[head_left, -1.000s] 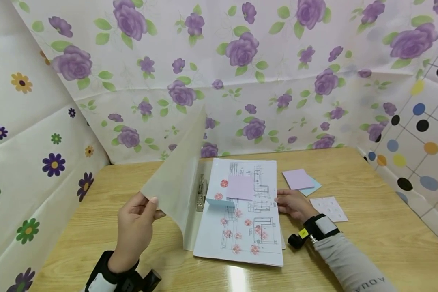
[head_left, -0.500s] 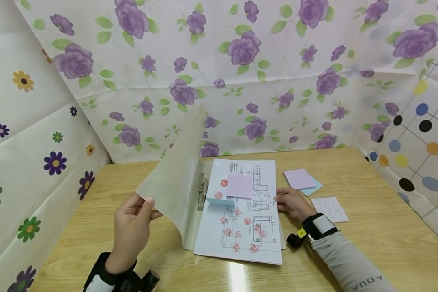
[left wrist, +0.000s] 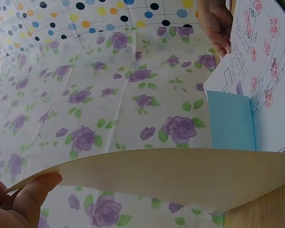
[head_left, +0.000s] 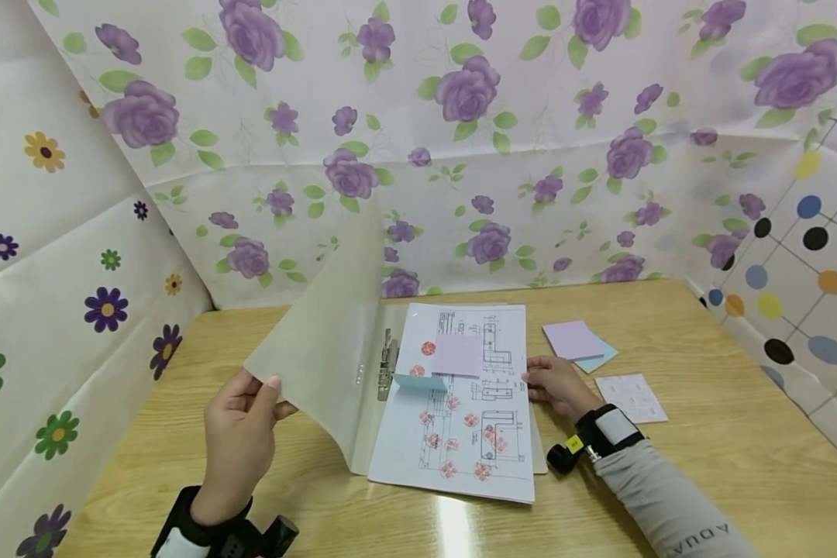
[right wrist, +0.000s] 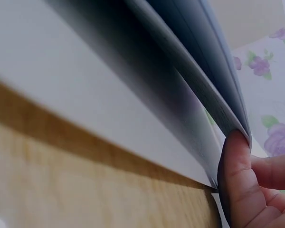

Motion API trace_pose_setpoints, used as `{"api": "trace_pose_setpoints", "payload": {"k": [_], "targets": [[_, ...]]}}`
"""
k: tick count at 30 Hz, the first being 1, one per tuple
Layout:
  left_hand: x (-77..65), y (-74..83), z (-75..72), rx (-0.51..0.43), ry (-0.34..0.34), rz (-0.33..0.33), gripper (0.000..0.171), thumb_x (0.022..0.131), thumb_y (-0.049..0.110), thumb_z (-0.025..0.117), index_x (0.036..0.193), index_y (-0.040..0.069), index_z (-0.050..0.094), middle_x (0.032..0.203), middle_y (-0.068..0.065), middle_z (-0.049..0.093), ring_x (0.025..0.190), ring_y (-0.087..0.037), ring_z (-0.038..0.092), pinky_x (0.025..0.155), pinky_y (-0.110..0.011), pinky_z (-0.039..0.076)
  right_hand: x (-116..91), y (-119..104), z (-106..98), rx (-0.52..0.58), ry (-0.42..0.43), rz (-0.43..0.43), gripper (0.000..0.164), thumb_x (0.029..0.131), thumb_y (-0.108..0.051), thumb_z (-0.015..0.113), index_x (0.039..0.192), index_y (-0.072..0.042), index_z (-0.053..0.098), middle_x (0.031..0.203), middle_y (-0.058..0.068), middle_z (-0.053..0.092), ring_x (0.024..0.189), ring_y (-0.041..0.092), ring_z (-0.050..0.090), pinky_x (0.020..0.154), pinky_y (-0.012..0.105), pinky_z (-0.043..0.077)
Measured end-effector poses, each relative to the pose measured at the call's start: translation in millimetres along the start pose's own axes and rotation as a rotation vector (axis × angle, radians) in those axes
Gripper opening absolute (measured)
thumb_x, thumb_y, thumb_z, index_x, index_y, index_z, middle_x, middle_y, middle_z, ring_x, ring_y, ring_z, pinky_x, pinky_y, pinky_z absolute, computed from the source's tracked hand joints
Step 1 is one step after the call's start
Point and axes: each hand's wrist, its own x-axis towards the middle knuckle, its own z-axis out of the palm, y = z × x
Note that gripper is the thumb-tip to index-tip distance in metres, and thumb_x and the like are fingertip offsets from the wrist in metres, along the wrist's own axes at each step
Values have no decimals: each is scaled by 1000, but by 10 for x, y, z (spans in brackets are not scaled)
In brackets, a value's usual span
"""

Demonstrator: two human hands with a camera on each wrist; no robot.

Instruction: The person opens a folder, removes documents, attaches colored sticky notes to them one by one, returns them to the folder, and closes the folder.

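Observation:
In the head view my left hand [head_left: 240, 434] pinches the corner of the folder's raised cream cover [head_left: 328, 333] between thumb and fingers. The left wrist view shows the cover [left wrist: 147, 178] bowed away from that thumb. My right hand [head_left: 561, 387] grips the right edge of a stack of papers [head_left: 397, 457] printed with drawings and red stamps. From the right wrist camera, the stack's edge [right wrist: 204, 92] is raised off the folder's back cover, with the thumb against it. A lilac sticky note [head_left: 458, 355] and a partly upright blue sticky note [head_left: 421, 383] are on the top sheet.
The folder's metal clip [head_left: 387, 364] lies left of the papers. To the right, on the wooden table [head_left: 725, 457], are a lilac note pad [head_left: 572, 339] over a blue one [head_left: 600, 358], and a white patterned square [head_left: 631, 397]. Patterned cloth walls [head_left: 418, 155] surround the table.
My left hand has moved slightly left and down, swinging the cover further open. The papers' lower edge has shifted slightly left. My right hand stays at their right edge.

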Motion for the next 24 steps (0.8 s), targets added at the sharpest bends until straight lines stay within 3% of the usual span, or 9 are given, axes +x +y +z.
{"api": "trace_pose_setpoints", "payload": {"k": [16, 19, 24], "targets": [[7, 3, -85, 5, 26, 13, 39, 100, -15, 47, 115, 11, 72, 97, -1, 74, 81, -8, 74, 68, -18, 61, 226, -110, 42, 1, 30, 3, 43, 103, -1, 52, 144, 13, 45, 96, 2, 67, 68, 1, 62, 61, 16, 53], [4, -1, -87, 2, 24, 15, 40, 100, -14, 47, 116, 12, 72, 97, -1, 74, 80, -7, 74, 68, -18, 61, 259, -122, 63, -12, -3, -3, 48, 105, -4, 51, 149, 10, 41, 96, 1, 68, 71, 3, 65, 62, 17, 55], [0, 0, -88, -7, 20, 19, 40, 100, -15, 47, 116, 12, 72, 96, -1, 73, 80, -7, 73, 68, -17, 60, 225, -126, 76, -101, -136, 37, 57, 106, -10, 51, 158, 0, 30, 94, 2, 74, 73, 10, 71, 60, 25, 59]]}}
